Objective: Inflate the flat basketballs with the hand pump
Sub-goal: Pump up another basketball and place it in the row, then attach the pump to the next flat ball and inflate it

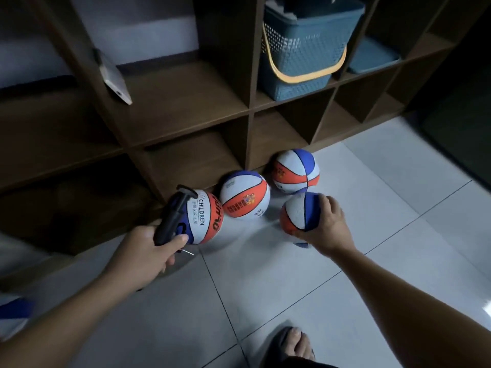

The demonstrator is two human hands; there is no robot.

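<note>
Basketballs lie in a loose cluster on the pale tiled floor (372, 208), right at the foot of the dark wooden cubby shelf (186, 112); I count four of them in orange, white and blue panels. My right hand (328, 227) is spread over the nearest ball (297, 213), fingers and thumb curled round its right side and gripping it; I cannot tell from this view whether it is lifted or resting on the tile. Behind it the far ball (295, 171) sits against the shelf base; the middle ball (245, 195) is just to its left, near but apart from the one I hold. The left ball (203, 217), printed with the word CHILDREN, touches or nearly touches the middle one. My left hand (148, 251) is wrapped tight round the barrel of the black hand pump (172, 216), thumb across the front; the pump stands tilted in front of the left ball, its T-handle at the top and its thin needle (188, 252) poking out below my fingers, pointing right and clear of any ball. Higher in the shelf a blue basket (300, 49) with a yellow handle fills one compartment; my sandalled foot (295, 343) shows at the bottom edge.
</note>
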